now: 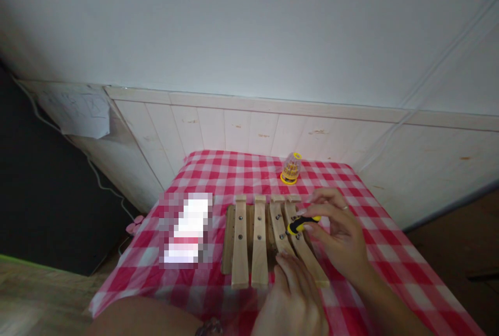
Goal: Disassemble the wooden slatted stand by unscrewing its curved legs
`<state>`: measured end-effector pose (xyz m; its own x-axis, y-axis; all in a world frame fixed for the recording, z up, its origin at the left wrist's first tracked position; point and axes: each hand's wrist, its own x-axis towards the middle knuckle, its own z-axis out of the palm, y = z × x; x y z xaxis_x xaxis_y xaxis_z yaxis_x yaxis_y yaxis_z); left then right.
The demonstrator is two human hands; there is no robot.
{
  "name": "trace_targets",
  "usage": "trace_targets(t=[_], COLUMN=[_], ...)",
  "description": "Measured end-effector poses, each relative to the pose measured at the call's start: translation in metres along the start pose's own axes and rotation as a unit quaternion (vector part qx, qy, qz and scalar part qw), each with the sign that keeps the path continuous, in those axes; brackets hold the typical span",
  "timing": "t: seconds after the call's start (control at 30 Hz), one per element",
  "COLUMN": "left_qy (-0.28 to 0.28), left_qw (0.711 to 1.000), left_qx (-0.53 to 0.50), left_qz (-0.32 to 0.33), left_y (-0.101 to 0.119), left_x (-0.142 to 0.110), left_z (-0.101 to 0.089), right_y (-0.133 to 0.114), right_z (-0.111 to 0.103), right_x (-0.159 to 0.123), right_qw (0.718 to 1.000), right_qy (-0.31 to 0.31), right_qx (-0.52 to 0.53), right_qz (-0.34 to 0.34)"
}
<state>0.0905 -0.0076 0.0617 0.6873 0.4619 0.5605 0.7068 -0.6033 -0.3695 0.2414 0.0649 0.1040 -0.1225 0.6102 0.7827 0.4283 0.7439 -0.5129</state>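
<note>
Several pale wooden bars, slightly curved and each fitted with dark screws, lie side by side across a brown board. My left hand is closed over the lower part of the third wooden bar from the left, fingers together. In my right hand is a short yellow-and-black screwdriver, pinched between thumb and fingers. Its tip points left, close to the lower screw of that third bar. Whether the tip touches the screw is too small to tell. The rightmost bar passes beneath the screwdriver.
A clear, yellow-based screwdriver bit case stands at the back of the table. Left of the board lies a blurred-out white item. A red-and-white checked cloth covers the table, whose far edge meets a white panelled wall.
</note>
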Motion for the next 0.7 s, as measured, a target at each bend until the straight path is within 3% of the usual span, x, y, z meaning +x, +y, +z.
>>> trace_targets(t=[0.07, 0.23, 0.47, 0.6, 0.7], left_qy=[-0.012, -0.045, 0.007, 0.006, 0.006], left_qw=[1.000, 0.999, 1.000, 1.000, 1.000], left_qx=[0.001, -0.003, -0.007, -0.006, -0.003], left_qz=[0.008, 0.030, -0.010, -0.010, -0.017], left_y=[-0.0001, -0.0001, -0.0016, -0.0018, -0.0018], left_x=[-0.0004, -0.0024, 0.0022, 0.0030, 0.0033], left_z=[-0.0001, -0.0006, -0.0020, -0.0022, -0.0026], right_y=[0.0002, 0.0014, 0.0012, 0.0018, 0.0017], right_z=[-0.0023, -0.0054, 0.0017, 0.0038, 0.0026], right_x=[0.0014, -0.0006, -0.0056, -0.0060, -0.0061], right_qw=[1.000, 0.999, 0.999, 0.999, 0.997], right_qy=[0.010, -0.041, -0.051, -0.015, -0.044], right_qx=[-0.021, -0.025, -0.014, 0.014, 0.000], right_qz=[0.016, 0.020, -0.014, 0.040, 0.063])
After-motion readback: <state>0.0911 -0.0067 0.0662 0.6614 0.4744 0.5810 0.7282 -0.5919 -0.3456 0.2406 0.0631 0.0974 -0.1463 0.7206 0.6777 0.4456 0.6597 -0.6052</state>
